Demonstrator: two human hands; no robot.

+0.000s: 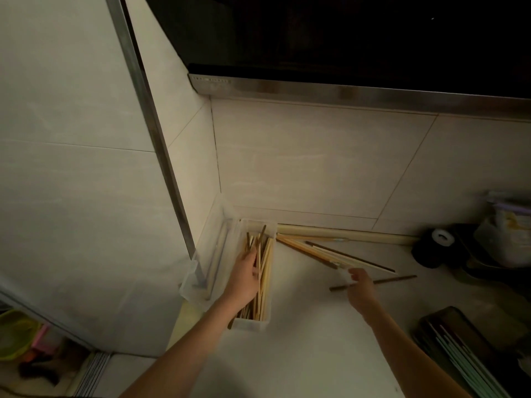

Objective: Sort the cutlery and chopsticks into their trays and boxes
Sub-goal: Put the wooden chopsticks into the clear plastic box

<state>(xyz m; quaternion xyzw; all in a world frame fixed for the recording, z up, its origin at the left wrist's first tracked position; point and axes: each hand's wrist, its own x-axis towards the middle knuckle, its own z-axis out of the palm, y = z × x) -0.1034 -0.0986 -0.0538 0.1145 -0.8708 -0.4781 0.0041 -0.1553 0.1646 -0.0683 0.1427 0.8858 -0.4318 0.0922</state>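
Head view: left hand [244, 278] rests spread on chopsticks in the clear box [253, 324]; right hand [360, 288] pinches a dark chopstick [393, 280], seemingly next to go into that box

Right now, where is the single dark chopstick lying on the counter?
In the head view, the dark chopstick lies on the white counter right of centre, under the right hand, nearer the camera than the loose chopstick pile.

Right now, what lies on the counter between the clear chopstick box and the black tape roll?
Head view: loose chopsticks lie fanned between the clear box and tape roll.
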